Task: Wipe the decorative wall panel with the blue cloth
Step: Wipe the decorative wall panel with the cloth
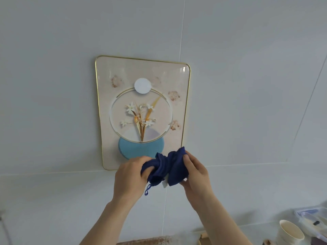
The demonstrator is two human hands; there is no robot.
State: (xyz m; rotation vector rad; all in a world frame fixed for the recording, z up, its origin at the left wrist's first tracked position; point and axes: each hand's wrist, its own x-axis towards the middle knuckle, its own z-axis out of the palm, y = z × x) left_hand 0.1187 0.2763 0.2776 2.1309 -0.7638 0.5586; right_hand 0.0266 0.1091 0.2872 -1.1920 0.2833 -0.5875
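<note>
The decorative wall panel [141, 110] hangs on the white tiled wall: a cream rectangle with a thin gold rim, a ring, white flowers and a light blue disc. In front of its lower edge I hold the dark blue cloth [166, 167], bunched up between both hands. My left hand [130, 175] grips the cloth's left end, my right hand [194, 172] its right end. A small loop and a white tag hang from the cloth's underside. The hands and cloth cover the panel's bottom right corner.
A cream cup [290, 231] and a clear plastic container [313, 220] stand at the bottom right on a counter. A brownish object [150, 241] lies at the bottom edge. White wall tiles [247, 85] surround the panel.
</note>
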